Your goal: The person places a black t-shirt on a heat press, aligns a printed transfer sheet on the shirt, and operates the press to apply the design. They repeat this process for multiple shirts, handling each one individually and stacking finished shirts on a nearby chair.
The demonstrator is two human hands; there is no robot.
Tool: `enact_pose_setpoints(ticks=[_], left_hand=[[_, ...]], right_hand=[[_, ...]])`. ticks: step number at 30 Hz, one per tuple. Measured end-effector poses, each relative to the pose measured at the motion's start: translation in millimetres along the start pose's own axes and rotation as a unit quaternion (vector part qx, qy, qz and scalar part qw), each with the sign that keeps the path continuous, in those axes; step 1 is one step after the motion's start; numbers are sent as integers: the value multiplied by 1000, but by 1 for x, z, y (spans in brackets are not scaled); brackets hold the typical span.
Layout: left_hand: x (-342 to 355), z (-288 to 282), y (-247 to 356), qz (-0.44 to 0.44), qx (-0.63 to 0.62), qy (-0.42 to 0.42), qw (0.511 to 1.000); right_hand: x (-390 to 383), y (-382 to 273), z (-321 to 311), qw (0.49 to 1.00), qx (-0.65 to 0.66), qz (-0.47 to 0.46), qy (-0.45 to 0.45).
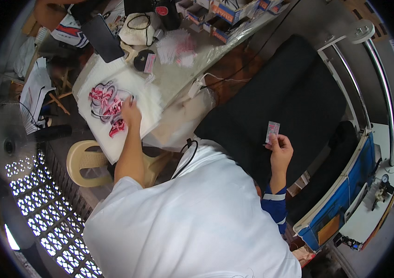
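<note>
My right hand (280,150) pinches a small clear plastic piece with pink-red print (272,129) between thumb and fingers, held up over a broad black surface (299,88). On the other side, my left hand (132,113) is at the right edge of a pile of red-and-white printed strips (108,101). Its fingers are blurred, so whether they grip a strip cannot be made out. The pile lies on a stack of white sheets (148,92) at the table's near end. A thin dark loop curves around the pile, close to my left hand.
Farther up the table lie a dark tablet (102,39), many small clear printed pieces (177,47), a white pouch (137,30) and open cardboard boxes (224,18). A beige plastic chair (85,164) stands at left. Chrome bars (384,92) rise beside the black surface.
</note>
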State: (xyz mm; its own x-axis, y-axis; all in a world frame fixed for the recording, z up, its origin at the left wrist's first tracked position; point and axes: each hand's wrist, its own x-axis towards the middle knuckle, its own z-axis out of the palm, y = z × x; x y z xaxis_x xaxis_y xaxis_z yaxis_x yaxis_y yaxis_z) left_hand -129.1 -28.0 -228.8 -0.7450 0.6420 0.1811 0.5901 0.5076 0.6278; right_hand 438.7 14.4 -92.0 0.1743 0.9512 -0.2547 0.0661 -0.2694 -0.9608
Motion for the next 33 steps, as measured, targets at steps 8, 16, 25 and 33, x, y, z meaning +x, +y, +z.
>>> enact_pose_setpoints(ticks=[8, 16, 25, 33], left_hand=[[74, 74, 61, 9, 141, -137, 981], [138, 116, 79, -67, 50, -127, 988], [111, 142, 140, 92, 112, 82, 986], [85, 148, 170, -18, 197, -74, 977]], right_hand=[[-4, -14, 3, 1000, -10, -2, -6], [-43, -15, -9, 1000, 14, 4, 27], [-57, -5, -42, 991, 45, -10, 124], [-28, -13, -75, 989, -9, 20, 146]])
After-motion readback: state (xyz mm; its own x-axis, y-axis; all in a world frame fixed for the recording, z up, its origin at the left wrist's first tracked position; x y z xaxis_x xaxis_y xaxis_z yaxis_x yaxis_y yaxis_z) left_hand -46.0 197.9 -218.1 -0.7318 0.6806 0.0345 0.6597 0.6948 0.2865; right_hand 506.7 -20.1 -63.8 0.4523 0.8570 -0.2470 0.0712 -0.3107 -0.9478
